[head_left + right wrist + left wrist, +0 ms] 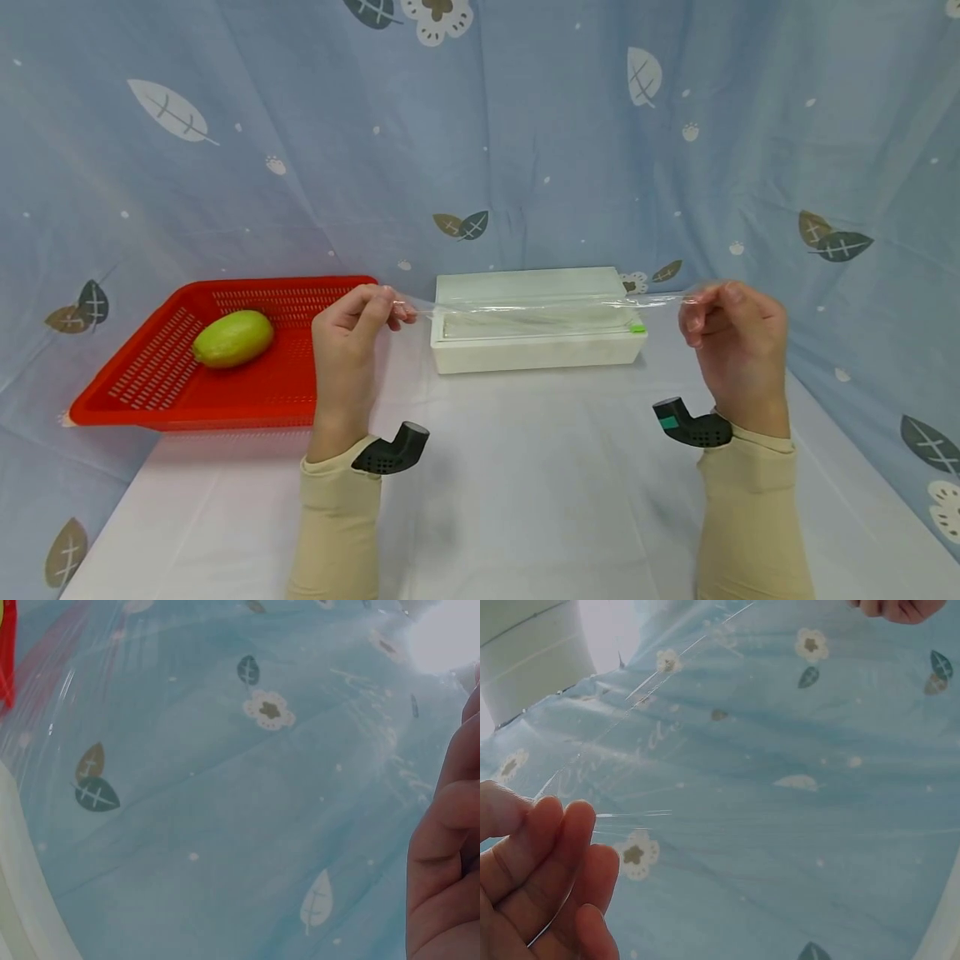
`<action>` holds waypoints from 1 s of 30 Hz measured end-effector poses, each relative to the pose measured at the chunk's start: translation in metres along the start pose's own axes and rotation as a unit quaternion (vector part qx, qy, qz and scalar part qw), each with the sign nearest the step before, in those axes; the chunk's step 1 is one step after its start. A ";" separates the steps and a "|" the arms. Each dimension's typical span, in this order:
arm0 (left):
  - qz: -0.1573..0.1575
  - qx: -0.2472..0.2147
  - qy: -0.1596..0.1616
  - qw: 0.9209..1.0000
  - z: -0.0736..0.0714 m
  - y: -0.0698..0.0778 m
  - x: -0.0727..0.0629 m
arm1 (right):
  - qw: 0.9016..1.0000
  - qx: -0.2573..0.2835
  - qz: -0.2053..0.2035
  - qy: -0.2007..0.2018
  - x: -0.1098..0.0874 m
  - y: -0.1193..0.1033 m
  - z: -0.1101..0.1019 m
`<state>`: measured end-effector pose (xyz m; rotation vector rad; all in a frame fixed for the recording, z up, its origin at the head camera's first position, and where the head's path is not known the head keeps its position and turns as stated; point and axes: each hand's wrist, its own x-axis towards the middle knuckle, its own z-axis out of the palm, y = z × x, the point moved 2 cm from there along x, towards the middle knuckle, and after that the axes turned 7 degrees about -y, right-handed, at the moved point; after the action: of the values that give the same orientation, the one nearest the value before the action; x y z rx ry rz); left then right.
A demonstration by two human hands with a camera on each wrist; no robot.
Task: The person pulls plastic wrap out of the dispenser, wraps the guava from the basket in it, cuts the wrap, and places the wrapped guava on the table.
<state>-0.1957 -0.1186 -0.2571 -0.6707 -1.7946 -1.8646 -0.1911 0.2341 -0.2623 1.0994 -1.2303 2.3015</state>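
A sheet of clear plastic wrap (525, 306) stretches between both hands, raised in front of a white wrap dispenser box (536, 357). My left hand (351, 350) pinches its left end between thumb and fingers. At the other end, my right hand (738, 346) grips the film with curled fingers. In the left wrist view the left fingers (551, 847) hold the film's edge, and the transparent sheet spreads across most of the picture. Only part of the right hand (450, 855) shows in the right wrist view; its fingertips are cut off at the frame's edge.
A red plastic basket (120, 414) stands at the left, behind the left forearm, with a yellow-green oval fruit (233, 339) inside. The box has a small green tab (637, 328) at its right end. A white cloth (540, 500) covers the table; a blue patterned curtain (525, 150) hangs behind.
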 end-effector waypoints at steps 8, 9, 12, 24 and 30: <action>0.002 0.008 -0.004 1.000 0.001 0.007 -0.002 | 0.999 0.030 -0.021 0.000 0.001 -0.002 0.000; 0.003 0.010 -0.005 1.000 0.001 0.008 -0.002 | 0.999 0.031 -0.024 0.000 0.001 -0.002 0.000; 0.005 0.008 -0.007 1.000 0.002 0.011 -0.003 | 0.999 0.034 -0.030 0.002 0.001 -0.003 0.001; 0.005 0.002 0.007 1.000 0.000 0.017 -0.004 | 0.999 0.021 -0.036 -0.001 0.000 -0.009 0.008; 0.015 -0.021 0.007 1.000 0.001 0.020 -0.006 | 0.999 0.022 -0.041 -0.007 0.000 -0.011 0.009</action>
<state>-0.1784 -0.1189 -0.2449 -0.6942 -1.7320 -1.8864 -0.1799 0.2334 -0.2530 1.1602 -1.1231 2.2734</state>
